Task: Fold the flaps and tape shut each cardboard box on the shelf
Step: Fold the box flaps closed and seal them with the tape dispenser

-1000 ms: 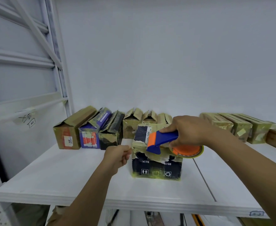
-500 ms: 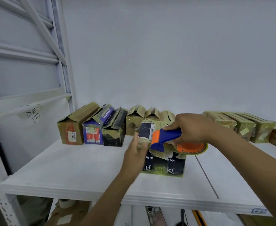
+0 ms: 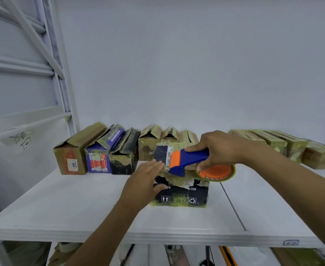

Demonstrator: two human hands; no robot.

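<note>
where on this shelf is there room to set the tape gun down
Bare shelf front left, between the left boxes and the front edge; also right of the black box, before the right boxes. Crowded along the back.

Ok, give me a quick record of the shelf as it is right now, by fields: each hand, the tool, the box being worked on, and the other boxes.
front box: black print, stands on the shelf
left hand: fingers straight, flat against the front box's left end
right hand: grips the blue handle
tape dispenser: over the box top, head at its left end
back-left boxes: in a row, several flaps up
back-right boxes: in a row, tops flat
</note>
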